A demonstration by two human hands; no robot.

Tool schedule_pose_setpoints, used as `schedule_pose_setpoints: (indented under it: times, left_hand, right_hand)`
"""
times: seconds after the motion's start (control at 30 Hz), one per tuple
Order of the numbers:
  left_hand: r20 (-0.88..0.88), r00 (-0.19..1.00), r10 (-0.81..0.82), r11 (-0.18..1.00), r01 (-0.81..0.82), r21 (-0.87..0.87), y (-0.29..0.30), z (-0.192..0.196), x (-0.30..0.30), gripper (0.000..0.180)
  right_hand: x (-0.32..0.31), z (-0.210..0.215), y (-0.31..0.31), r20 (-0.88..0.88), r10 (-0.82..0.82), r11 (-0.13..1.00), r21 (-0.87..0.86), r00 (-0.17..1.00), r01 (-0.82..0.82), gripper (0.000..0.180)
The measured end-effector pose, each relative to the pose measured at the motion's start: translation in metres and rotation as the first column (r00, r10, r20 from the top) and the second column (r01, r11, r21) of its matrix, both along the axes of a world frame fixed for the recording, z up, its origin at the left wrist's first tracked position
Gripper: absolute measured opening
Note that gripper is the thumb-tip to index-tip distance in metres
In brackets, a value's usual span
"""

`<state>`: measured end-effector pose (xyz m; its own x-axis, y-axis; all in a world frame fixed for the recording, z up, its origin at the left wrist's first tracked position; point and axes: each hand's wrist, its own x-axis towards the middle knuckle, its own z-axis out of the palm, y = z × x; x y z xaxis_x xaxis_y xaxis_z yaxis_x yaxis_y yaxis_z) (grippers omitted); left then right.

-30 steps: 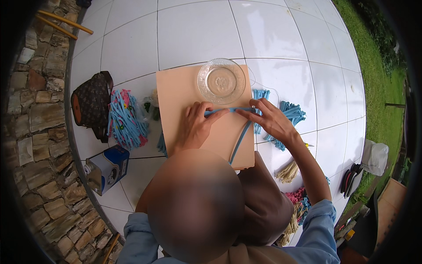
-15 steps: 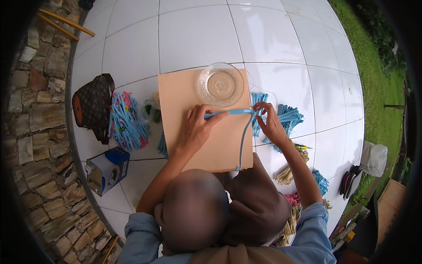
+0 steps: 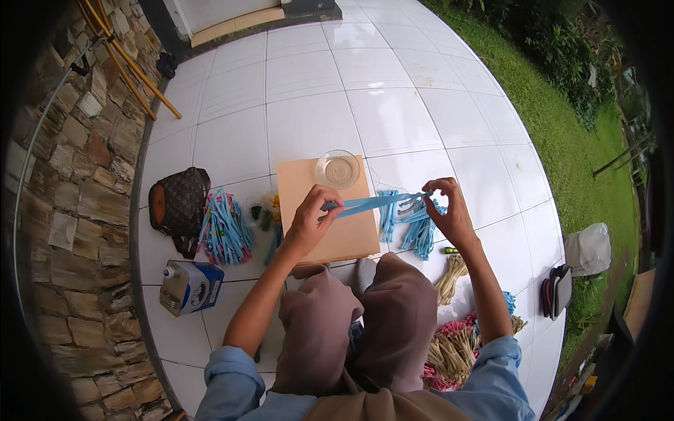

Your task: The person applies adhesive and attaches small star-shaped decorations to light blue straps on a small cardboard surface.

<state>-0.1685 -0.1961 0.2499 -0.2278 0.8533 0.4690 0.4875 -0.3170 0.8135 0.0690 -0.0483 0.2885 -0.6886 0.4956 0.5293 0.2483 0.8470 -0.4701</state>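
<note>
A flat light-blue strip [image 3: 368,204] is stretched between my two hands, in the air over a tan board [image 3: 337,242]. My left hand [image 3: 313,216] pinches its left end between thumb and fingers. At the other end, where the strip looks twisted or knotted, my right hand [image 3: 451,214] grips it with thumb and fingertips. A clear glass dish [image 3: 338,170] rests on the board's far part. Beyond the board's right edge, bundles of blue strips [image 3: 387,219] lie on the white tiles, partly behind the held strip and my right hand.
To the left are a pink-and-blue bundle [image 3: 226,228], a brown patterned bag [image 3: 178,205] and a blue-and-silver tin [image 3: 191,286]. At right lie a yellow-green tool [image 3: 450,250], a beige bundle [image 3: 451,279] and a beige-and-pink pile [image 3: 455,354]. A stone wall [image 3: 84,259] borders the left.
Both hands have lifted the strip off the board, and it is pulled straighter between them. Its hanging tail no longer shows. The view has tilted, with more floor and my knees now visible.
</note>
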Motion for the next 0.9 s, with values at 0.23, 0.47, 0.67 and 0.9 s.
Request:
schedule_pose_setpoints:
  times: [0.23,0.47,0.67,0.9]
  left_hand:
    - [0.2,0.98,-0.013,0.999,0.005,0.039,-0.053,0.097,-0.011,0.026]
    - [0.158,0.967,-0.198,0.98,0.199,0.009,-0.11,0.123,-0.009,0.118]
    - [0.435,0.9,0.022,0.999,-0.004,-0.043,-0.134,0.028,-0.03,0.079]
    - [0.377,0.578,0.724,0.655,-0.404,-0.638,-0.148,-0.151,-0.058,0.045]
  right_hand:
    - [-0.027,0.141,-0.072,-0.428,0.107,0.906,-0.329,0.897,-0.265,0.044]
    - [-0.112,0.174,-0.137,-0.627,0.27,0.675,-0.418,0.731,-0.608,0.051]
    - [-0.216,0.09,-0.152,-0.561,0.185,0.427,-0.694,0.807,-0.58,0.051]
    - [-0.284,-0.17,-0.18,-0.032,-0.138,0.308,-0.951,0.99,0.012,0.048]
